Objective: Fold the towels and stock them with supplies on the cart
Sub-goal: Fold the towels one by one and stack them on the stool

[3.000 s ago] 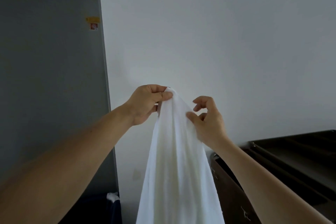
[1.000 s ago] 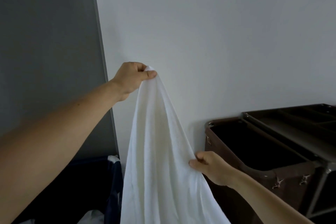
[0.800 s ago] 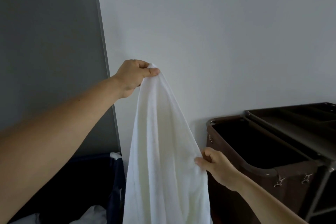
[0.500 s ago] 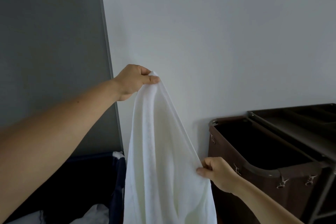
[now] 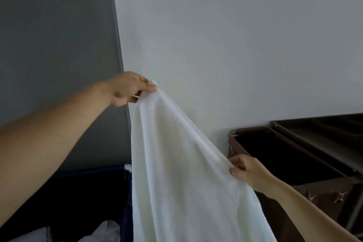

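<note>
Up goes the white towel (image 5: 182, 163), hanging in the air in front of the pale wall (image 5: 235, 35). The left hand (image 5: 127, 89) pinches its top corner high up, thumb and fingers clamped on the cloth. Lower down, the right hand (image 5: 249, 173) grips the towel's right edge, fingers curled round it, pulling that side out toward the brown cart bin (image 5: 275, 153). The cloth drapes between the two hands and falls away below the frame. At the lower left sits a dark blue hamper (image 5: 88, 198) with white linen (image 5: 106, 232) inside, beside the grey door (image 5: 55, 55).
</note>
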The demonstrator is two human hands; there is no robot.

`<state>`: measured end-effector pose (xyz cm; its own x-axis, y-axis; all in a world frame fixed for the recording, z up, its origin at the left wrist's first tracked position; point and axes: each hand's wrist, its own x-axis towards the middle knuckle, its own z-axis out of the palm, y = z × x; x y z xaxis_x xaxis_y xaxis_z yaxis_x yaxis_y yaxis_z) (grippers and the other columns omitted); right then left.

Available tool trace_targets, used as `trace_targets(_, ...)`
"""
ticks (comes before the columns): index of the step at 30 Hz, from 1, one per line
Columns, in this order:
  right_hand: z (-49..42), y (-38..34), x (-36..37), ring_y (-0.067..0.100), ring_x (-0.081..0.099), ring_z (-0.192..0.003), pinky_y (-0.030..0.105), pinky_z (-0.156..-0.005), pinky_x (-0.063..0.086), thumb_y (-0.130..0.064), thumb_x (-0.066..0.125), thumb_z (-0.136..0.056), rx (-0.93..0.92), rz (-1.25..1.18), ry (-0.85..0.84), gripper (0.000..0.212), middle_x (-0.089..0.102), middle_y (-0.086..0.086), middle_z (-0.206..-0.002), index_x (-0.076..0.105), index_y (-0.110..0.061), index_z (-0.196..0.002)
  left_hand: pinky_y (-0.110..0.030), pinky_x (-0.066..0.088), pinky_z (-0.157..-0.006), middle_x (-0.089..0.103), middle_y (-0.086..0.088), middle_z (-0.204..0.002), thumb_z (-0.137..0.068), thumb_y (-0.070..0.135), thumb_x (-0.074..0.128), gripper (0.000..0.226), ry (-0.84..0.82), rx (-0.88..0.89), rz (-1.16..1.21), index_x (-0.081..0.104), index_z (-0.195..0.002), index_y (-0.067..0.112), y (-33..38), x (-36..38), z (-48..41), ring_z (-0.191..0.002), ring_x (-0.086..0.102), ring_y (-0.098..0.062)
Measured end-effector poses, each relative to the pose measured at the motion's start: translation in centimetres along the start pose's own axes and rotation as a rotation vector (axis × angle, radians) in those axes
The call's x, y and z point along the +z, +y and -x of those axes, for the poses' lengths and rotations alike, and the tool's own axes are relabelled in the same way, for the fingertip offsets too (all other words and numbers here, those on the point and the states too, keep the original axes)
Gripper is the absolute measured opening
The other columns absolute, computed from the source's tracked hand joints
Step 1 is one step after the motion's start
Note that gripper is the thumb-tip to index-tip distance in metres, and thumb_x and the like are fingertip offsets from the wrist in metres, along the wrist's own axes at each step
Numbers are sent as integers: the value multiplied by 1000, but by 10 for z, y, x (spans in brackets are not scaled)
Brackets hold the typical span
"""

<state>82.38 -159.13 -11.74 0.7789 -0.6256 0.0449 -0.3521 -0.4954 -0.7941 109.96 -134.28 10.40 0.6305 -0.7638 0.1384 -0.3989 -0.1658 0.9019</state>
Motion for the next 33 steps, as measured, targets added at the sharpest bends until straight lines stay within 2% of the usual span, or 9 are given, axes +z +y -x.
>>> trace_targets(5,-3,-11,9,26,62,-75,35,-68,48,-24,58,-99,-22,-106,144,23,68,22,-94,68,-4,-92,-46,53,-97,71,-14,-108,-86,14,75,16,368,-37,-38,70,-99,6,-29,8,-15,-100,67,-31)
trace_targets(13,-7,-33,-5,14,54,-64,29,-57,41,-28,50,-102,-206,19,373,25,60,-4,-71,59,-23,-80,-28,40,-62,62,-7,-85,-89,22,66,20,634,5,-447,64,-92,2,-74,21,-13,-81,55,-23)
trace_targets(16,-7,-60,-2,0,56,-66,17,-58,38,-28,55,-100,-351,71,356,25,61,-15,-68,56,-34,-76,-29,38,-75,53,-1,-97,-91,21,63,27,558,43,-468,50,-113,13,-73,53,-1,-87,51,-22)
trace_targets(20,-8,-104,7,-10,56,-76,7,-63,38,-34,52,-100,-519,228,214,18,62,-32,-76,56,-39,-83,-20,42,-65,60,14,-65,-98,16,53,15,204,351,-466,56,-109,25,-57,103,19,-63,56,-3)
trace_targets(22,-11,-118,8,-4,57,-77,15,-67,40,-35,50,-101,-559,277,160,16,63,-23,-78,61,-35,-89,-4,42,-77,66,28,-80,-100,9,48,28,1,416,-477,71,-106,23,-51,118,26,-82,61,8)
trace_targets(26,-11,-128,5,-2,55,-70,15,-62,39,-32,53,-101,-587,249,118,21,60,-22,-69,60,-37,-82,-9,42,-97,69,11,-121,-99,10,45,38,-161,392,-364,69,-124,26,-41,128,35,-112,59,3)
trace_targets(29,-9,-128,6,-4,55,-65,12,-57,42,-31,60,-98,-546,149,128,25,62,-28,-70,61,-40,-75,-20,47,-74,71,4,-95,-87,33,50,40,-298,365,-416,66,-121,45,-42,125,34,-77,60,-8)
trace_targets(31,-9,-127,8,-6,58,-68,9,-58,44,-28,65,-95,-509,63,140,22,65,-27,-75,65,-40,-76,-30,49,-68,66,4,-84,-83,47,60,34,-294,355,-556,68,-115,37,-45,122,31,-70,56,-12)
trace_targets(33,-10,-127,10,-6,62,-74,7,-61,44,-27,69,-91,-493,-14,155,17,67,-27,-79,66,-37,-78,-19,44,-60,58,18,-67,-87,52,66,29,-234,362,-607,71,-97,26,-51,124,28,-61,53,-3)
